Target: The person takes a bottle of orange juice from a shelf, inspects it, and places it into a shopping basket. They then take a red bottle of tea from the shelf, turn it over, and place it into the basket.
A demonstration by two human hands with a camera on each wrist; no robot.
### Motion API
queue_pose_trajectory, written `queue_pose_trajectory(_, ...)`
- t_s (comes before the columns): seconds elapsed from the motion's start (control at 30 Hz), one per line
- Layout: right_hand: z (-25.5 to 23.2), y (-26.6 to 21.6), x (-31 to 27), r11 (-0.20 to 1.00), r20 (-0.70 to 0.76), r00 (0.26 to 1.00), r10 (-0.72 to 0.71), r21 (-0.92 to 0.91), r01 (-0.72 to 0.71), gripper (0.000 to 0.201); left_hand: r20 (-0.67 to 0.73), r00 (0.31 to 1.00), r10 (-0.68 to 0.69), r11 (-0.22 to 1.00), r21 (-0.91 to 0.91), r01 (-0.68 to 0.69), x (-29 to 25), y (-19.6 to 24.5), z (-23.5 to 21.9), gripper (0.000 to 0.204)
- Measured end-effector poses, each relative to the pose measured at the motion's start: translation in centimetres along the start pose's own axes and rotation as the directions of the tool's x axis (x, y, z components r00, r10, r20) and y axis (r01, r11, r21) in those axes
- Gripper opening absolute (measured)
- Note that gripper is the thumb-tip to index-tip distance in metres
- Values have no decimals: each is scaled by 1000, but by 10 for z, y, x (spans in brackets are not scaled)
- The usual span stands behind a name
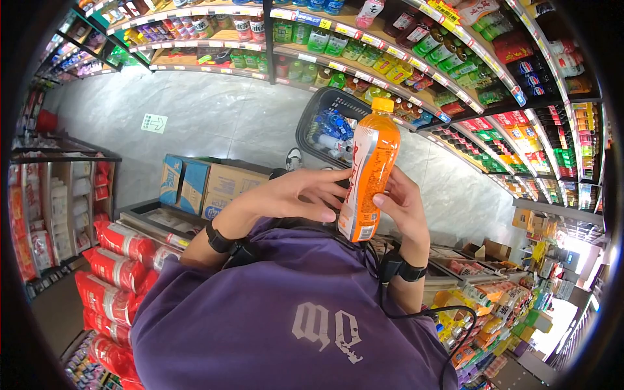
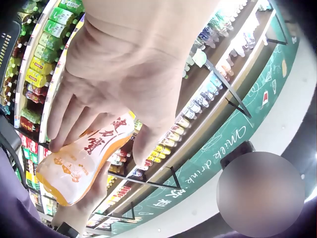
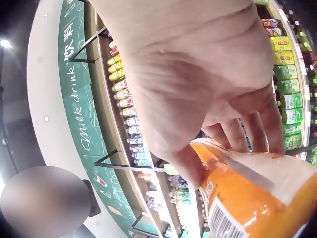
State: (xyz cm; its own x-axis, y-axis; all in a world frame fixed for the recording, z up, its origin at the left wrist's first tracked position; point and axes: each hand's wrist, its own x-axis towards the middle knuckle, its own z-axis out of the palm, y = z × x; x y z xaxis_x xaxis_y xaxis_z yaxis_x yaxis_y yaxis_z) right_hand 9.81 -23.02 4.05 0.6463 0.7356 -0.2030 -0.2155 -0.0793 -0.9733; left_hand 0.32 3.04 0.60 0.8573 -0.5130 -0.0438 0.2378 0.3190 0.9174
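Observation:
An orange bottle with a yellow-orange cap and a white label side stands nearly upright before the person's chest in the head view. The right hand grips its lower part, thumb on the orange side and fingers behind. Beside the label side is the left hand, fingers loosely extended and thumb apart. In the left wrist view, the left hand has its fingertips at the bottle; whether they touch is unclear. In the right wrist view, the right hand has its thumb against the bottle.
A dark basket holding blue-labelled bottles sits on the floor beyond the hands. Drink shelves curve across the top and right. Cardboard boxes and red packages stand at the left. A black cable hangs by the right arm.

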Motion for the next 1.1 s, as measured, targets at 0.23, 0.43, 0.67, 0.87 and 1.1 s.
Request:
queue_pose_trajectory(0.23,4,-1,-2,1000,-16,1000,-5,11,5,62,8,1000,-8,1000,-1,8,0,0,-1,86)
queue_pose_trajectory(0.43,3,2,-4,999,-27,999,44,0,-44,62,48,997,67,996,58,-70,-2,-2,-5,81)
queue_pose_trajectory(0.67,10,3,-1,999,-31,999,38,-32,-39,63,36,997,66,995,67,-68,-7,-4,-9,84)
queue_pose_trajectory(0.87,12,2,2,998,-41,999,33,-47,-35,62,-29,999,24,999,42,-23,-6,0,-6,78)
queue_pose_trajectory(1.1,9,10,8,990,-32,999,42,-135,-46,58,-86,996,-17,1000,-20,16,-1,-14,-5,72)
